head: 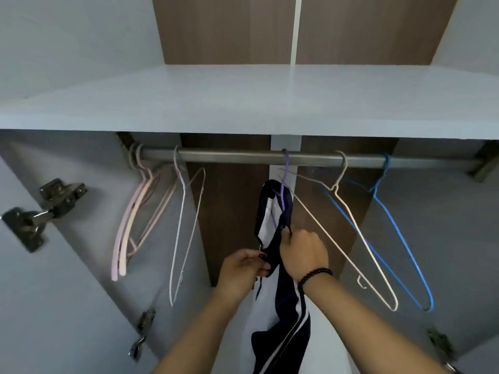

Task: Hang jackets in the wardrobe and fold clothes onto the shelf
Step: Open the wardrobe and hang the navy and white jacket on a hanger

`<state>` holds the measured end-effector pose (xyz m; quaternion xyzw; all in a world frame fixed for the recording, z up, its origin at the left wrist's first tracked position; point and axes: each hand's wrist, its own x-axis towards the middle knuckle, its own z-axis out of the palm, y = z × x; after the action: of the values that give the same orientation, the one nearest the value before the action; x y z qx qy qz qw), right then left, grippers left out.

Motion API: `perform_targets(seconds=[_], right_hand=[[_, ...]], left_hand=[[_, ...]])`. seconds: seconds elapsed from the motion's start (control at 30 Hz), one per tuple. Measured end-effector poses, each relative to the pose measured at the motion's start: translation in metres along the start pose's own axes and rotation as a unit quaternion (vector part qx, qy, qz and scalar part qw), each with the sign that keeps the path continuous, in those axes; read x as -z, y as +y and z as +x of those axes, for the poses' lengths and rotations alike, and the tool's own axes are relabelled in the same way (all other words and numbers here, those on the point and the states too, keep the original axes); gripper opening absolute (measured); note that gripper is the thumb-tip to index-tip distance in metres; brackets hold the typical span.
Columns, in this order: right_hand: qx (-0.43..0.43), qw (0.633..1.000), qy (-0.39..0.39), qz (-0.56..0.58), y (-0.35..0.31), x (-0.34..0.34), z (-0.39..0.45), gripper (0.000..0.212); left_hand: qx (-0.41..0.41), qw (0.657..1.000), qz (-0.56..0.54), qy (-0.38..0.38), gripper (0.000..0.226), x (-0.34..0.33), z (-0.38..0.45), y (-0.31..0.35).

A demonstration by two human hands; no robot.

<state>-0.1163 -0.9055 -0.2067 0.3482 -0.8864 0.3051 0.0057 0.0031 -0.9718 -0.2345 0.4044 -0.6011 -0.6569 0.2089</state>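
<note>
Both hands grip the jacket [280,265]: left hand [243,268], right hand [303,253]. Purple hanger [282,190] mostly hidden inside. Jacket bottom cut off.

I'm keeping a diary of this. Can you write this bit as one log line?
step: hanging jacket | hanger: purple, on rail | left hand: grips jacket | right hand: grips jacket

A pale grey shelf [243,103] is spanning the wardrobe above a metal rail [237,155]. Hanging on the rail are pink hangers [129,217], a white hanger [183,233], a purple hanger [284,182] carrying a dark jacket [286,292], a cream hanger [356,228] and a blue hanger [399,228].
</note>
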Motion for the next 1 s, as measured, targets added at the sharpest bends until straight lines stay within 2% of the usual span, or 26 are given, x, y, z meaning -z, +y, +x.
perform_targets(seconds=[0.23, 0.5, 0.7, 0.8, 0.93, 1.0], right_hand=[[0.05, 0.993, -0.022, -0.101, 0.013, -0.001, -0.034, 0.037], [0.065, 0.991, -0.108, 0.048, 0.039, 0.0, -0.08, 0.028], [0.031, 0.985, -0.068, 0.154, 0.048, 0.02, -0.116, 0.022], [0.006, 0.975, -0.051, 0.217, 0.051, 0.03, -0.142, 0.035], [-0.008, 0.975, -0.039, 0.217, 0.056, 0.036, -0.189, 0.033], [-0.027, 0.976, -0.034, 0.213, 0.054, 0.038, -0.22, 0.033]], left_hand=[[0.001, 0.998, -0.052, 0.04, 0.014, -0.006, -0.031, -0.012], [-0.008, 0.996, -0.044, 0.075, 0.015, -0.007, -0.068, -0.015], [-0.03, 0.998, -0.024, 0.055, 0.015, -0.009, -0.1, -0.013], [-0.051, 0.998, 0.009, 0.032, 0.015, -0.004, -0.119, -0.017], [-0.098, 0.994, 0.048, -0.016, 0.018, 0.015, -0.15, -0.032], [-0.115, 0.987, 0.108, -0.034, 0.02, 0.026, -0.169, -0.044]])
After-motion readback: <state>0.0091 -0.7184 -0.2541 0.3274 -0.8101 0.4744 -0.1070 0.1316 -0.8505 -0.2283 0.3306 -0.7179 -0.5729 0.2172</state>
